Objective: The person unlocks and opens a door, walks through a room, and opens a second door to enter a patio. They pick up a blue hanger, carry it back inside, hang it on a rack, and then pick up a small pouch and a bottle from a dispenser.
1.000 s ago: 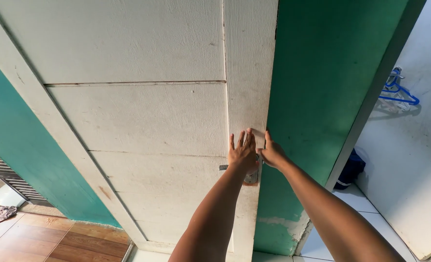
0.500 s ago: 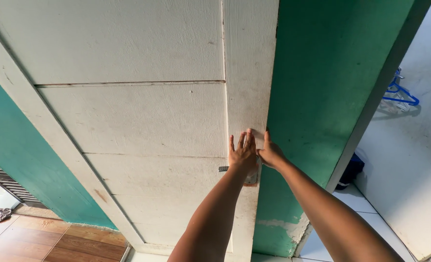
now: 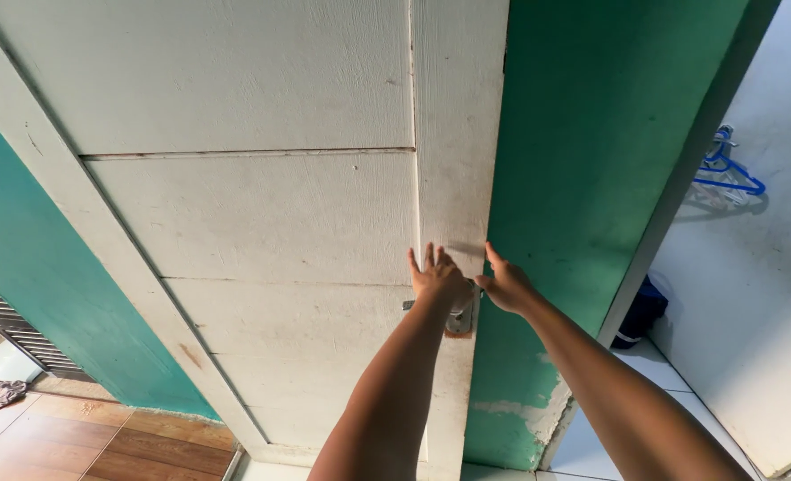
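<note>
Two bare forearms rise from the lower edge of the view to a white painted wooden panel door (image 3: 262, 214). The left hand (image 3: 437, 278) lies flat on the door's right-hand stile, fingers (image 3: 413, 263) spread, just above a grey metal lever handle (image 3: 411, 305) on its metal lock plate (image 3: 460, 321). The right hand (image 3: 506, 285) touches the door's free edge beside that plate, thumb up; whether its other fingers curl around the edge cannot be told. Judged by its thick boards, the door is stiff and fairly heavy, its paint matt rather than slippery; the lever or the free edge gives the best hold. Beyond the edge stands a green painted wall (image 3: 591, 134), and farther right blue wire clothes hangers (image 3: 725, 171).
</note>
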